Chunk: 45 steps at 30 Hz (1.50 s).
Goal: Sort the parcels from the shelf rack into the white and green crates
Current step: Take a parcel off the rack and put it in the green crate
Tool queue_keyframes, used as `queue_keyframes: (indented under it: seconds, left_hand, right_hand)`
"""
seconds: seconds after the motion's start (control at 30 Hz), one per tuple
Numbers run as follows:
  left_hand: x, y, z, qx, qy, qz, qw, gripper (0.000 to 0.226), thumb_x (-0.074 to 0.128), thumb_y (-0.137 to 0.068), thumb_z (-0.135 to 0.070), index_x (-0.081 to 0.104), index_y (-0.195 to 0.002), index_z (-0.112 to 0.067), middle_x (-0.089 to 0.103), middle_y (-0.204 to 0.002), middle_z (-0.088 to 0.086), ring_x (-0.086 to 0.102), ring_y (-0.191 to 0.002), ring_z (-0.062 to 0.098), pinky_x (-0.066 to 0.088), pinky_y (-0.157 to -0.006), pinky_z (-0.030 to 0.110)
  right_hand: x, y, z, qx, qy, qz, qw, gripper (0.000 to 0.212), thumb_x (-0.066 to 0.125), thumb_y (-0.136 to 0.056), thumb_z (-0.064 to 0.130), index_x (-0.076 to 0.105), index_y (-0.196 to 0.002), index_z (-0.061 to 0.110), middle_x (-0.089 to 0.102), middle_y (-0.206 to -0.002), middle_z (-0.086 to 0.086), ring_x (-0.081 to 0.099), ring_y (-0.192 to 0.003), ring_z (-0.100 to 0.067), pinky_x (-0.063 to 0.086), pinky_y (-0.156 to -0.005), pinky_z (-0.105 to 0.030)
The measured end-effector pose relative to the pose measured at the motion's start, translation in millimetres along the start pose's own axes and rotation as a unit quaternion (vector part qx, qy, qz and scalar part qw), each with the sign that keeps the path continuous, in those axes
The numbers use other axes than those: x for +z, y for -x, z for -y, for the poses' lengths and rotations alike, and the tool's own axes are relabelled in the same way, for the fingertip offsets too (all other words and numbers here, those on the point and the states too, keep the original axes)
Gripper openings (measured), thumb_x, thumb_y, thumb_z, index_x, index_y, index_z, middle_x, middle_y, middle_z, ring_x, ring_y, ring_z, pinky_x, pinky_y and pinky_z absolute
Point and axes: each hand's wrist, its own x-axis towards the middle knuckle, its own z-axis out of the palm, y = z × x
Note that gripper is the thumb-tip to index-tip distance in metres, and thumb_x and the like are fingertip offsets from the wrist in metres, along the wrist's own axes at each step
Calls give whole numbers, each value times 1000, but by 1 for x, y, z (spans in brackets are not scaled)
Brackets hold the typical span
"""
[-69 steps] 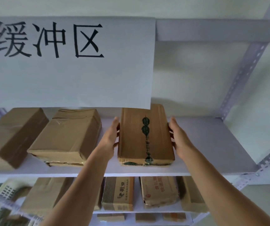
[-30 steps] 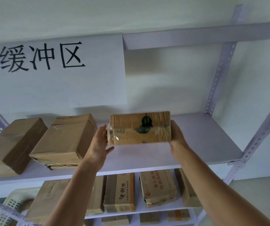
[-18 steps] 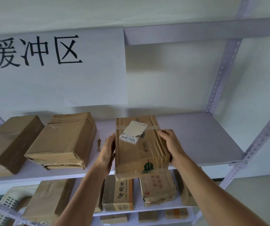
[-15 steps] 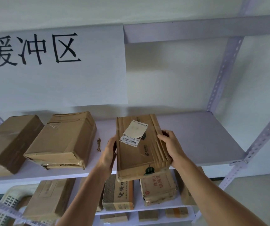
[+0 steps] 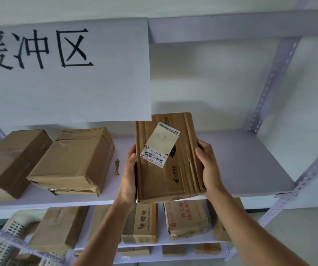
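Observation:
I hold a flat brown cardboard parcel (image 5: 173,169) in front of the upper shelf (image 5: 250,169), its face with a white barcode label (image 5: 160,144) turned toward me. My left hand (image 5: 128,175) grips its left edge and my right hand (image 5: 209,166) grips its right edge. Two more brown parcels lie on the same shelf to the left, a crumpled taped one (image 5: 73,160) and a darker one (image 5: 10,160). A white crate (image 5: 6,237) shows at the bottom left, partly cut off. No green crate is in view.
A large white paper sign (image 5: 64,70) with black characters hangs over the shelf's left half. Several parcels (image 5: 187,219) stand on the lower shelves. Perforated rack posts (image 5: 273,83) rise at the right. A small brown scrap (image 5: 117,167) lies on the shelf beside my left hand.
The parcel came off the shelf in both hands and was turned over, so its labelled face now points at me. It has since tilted a little more upright.

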Motion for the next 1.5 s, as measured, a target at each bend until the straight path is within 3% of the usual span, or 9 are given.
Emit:
queue_keyframes:
  seconds: [0.1, 0.4, 0.53, 0.7, 0.87, 1.13, 1.27, 1.37, 1.5]
  left_hand:
    - [0, 3, -1, 7, -10, 11, 1000, 62, 33, -108, -44, 42, -160, -11, 58, -151, 25, 58, -137, 48, 54, -107, 65]
    - [7, 16, -5, -9, -9, 13, 1000, 62, 34, -108, -43, 41, -159, -9, 55, -152, 28, 52, -140, 53, 47, -111, 72]
    - [14, 31, -9, -8, -6, 8, 1000, 67, 35, -107, -50, 40, -159, -9, 56, -151, 27, 55, -138, 52, 52, -108, 68]
    - [23, 60, -12, -14, 2, -23, 1000, 63, 34, -107, -47, 43, -159, -12, 63, -147, 22, 62, -133, 44, 62, -97, 48]
    - [21, 94, -12, -25, -6, -52, 998, 64, 34, -107, -51, 48, -157, -14, 69, -140, 19, 69, -127, 36, 63, -91, 40]
    - [-15, 151, -16, -34, 9, -94, 995, 64, 38, -105, -53, 47, -159, -21, 65, -145, 19, 66, -131, 38, 59, -101, 53]
    - [-53, 190, -23, -39, 21, -94, 995, 64, 41, -105, -53, 44, -161, -22, 64, -147, 20, 65, -131, 39, 61, -94, 46]
    - [-85, 226, -34, -43, 42, -105, 993, 62, 44, -106, -48, 43, -162, -22, 61, -151, 21, 59, -138, 44, 55, -105, 60]
    - [-128, 272, -53, -37, 46, -113, 992, 61, 48, -103, -43, 44, -161, -26, 63, -149, 17, 57, -140, 44, 41, -118, 70]
  right_hand:
    - [0, 1, 2, -5, -8, 0, 1000, 41, 52, -99, 41, 56, -135, 22, 69, -125, -6, 73, -109, -26, 64, -86, -36]
    - [-3, 5, 5, 10, -17, 21, 1000, 42, 55, -94, 43, 57, -132, 24, 71, -116, 0, 75, -102, -21, 63, -79, -31]
    - [-7, 12, 7, 19, -24, 37, 999, 45, 56, -96, 46, 56, -135, 22, 70, -118, 0, 73, -105, -24, 63, -82, -34]
    - [-14, 26, 6, 28, -7, 59, 998, 49, 53, -94, 50, 57, -135, 24, 73, -107, 13, 74, -98, -13, 61, -76, -24]
    - [-11, 49, 4, 49, -1, 78, 996, 50, 51, -92, 53, 58, -135, 29, 66, -128, -5, 67, -116, -24, 54, -101, -40]
    - [19, 104, 5, 61, 42, 95, 993, 49, 49, -91, 58, 59, -133, 34, 66, -134, 3, 58, -131, -20, 37, -121, -54]
    - [48, 147, 5, 56, 49, 103, 992, 51, 50, -93, 55, 58, -136, 30, 68, -130, 5, 63, -123, -12, 46, -111, -41]
    - [77, 186, 7, 67, 68, 109, 989, 44, 49, -92, 59, 60, -131, 40, 72, -118, 12, 70, -109, -7, 53, -89, -27]
    - [119, 238, 13, 83, 87, 107, 987, 35, 46, -90, 71, 61, -119, 60, 73, -116, 11, 71, -108, -12, 54, -83, -30]
